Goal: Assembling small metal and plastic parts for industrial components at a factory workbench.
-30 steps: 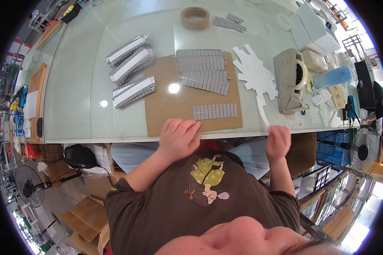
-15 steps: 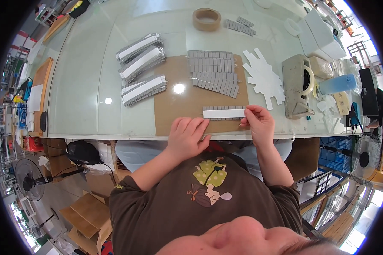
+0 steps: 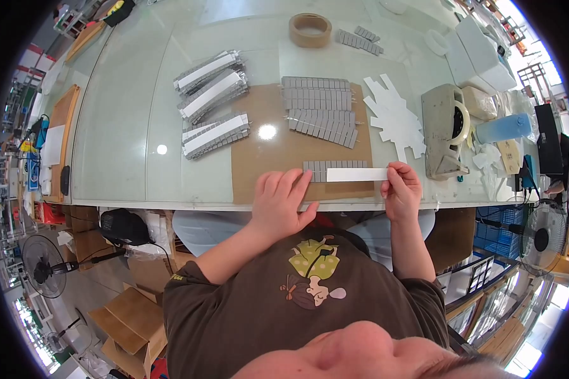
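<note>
A row of grey segments [image 3: 316, 171] lies near the front edge of the table. My left hand [image 3: 281, 201] rests at its left end, fingers stretched out and thumb apart, the fingertips touching or close to that end. Between thumb and fingers, my right hand [image 3: 403, 192] pinches the right end of a white strip [image 3: 357, 175]. The strip covers part of the grey row and reaches past its right end. Just beyond lie more grey segmented rows [image 3: 319, 98]. Further left are several stacked grey rows with white strips on top [image 3: 215, 98].
Brown cardboard [image 3: 259, 155] lies under the work. On the right are a pile of white strips [image 3: 395, 117], a tape dispenser [image 3: 446, 129] and a blue bottle [image 3: 504, 128]. A tape roll [image 3: 310, 31] and small grey pieces [image 3: 360, 42] lie at the back.
My right hand has moved right with the white strip, which has slid along the grey row and now uncovers its left part. My left hand has barely moved.
</note>
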{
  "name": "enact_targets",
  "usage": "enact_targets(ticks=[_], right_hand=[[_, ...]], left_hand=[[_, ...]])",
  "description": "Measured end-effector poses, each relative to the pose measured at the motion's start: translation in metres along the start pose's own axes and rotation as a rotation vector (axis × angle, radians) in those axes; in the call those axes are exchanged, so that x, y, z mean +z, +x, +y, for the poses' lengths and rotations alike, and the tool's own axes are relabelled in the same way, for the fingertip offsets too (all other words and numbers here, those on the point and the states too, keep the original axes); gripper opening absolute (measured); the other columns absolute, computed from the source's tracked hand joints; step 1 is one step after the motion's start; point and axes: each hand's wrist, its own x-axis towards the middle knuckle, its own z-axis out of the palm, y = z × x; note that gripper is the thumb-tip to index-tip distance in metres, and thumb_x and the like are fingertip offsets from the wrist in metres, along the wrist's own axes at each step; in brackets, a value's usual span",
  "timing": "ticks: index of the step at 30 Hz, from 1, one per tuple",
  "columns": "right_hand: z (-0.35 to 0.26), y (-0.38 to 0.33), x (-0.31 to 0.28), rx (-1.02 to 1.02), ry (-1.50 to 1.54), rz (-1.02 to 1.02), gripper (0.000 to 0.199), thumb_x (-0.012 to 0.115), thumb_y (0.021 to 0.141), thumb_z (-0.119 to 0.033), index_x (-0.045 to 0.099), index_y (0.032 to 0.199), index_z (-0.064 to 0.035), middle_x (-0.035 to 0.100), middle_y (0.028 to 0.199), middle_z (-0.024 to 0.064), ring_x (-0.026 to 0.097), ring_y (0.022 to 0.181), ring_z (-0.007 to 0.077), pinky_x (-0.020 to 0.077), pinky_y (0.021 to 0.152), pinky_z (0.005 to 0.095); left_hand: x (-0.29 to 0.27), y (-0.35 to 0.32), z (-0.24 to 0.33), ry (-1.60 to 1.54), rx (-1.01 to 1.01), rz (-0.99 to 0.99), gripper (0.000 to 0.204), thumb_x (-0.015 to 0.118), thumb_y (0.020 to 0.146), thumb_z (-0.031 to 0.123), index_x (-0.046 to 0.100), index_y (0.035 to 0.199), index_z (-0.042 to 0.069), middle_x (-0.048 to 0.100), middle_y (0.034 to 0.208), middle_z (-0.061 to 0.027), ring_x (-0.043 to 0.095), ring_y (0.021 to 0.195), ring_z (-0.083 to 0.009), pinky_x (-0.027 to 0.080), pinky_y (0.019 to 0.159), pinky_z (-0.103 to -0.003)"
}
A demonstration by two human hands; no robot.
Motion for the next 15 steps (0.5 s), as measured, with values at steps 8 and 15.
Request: enact_targets(ticks=[8,15], right_hand=[[-0.009,-0.004,-0.009,-0.047,-0.083,0.092,0.010,0.064,0.095,-0.001,0.066,0.104,-0.0031,0.067,0.083,0.0060,0.063,0.061,0.0133,0.0501,0.051,0.0257],[-0.014,0.004,0.022,0.164,-0.182,-0.080,0.013,0.065,0.094,-0.004,0.067,0.106,-0.0042,0.068,0.084,0.0033,0.065,0.064,0.0109,0.0525,0.054,0.0261]], left_hand=[[0.012,0.014,0.007,0.005,-0.018,-0.084,0.053,0.071,0.079,0.038,0.065,0.121,0.007,0.057,0.121,-0.0088,0.050,0.110,-0.0303,0.038,0.098,-0.046],[-0.001,0.000,0.001,0.130,-0.021,-0.096,0.053,0.068,0.082,0.037,0.063,0.125,0.006,0.056,0.129,-0.0142,0.051,0.115,-0.0367,0.038,0.100,-0.050]])
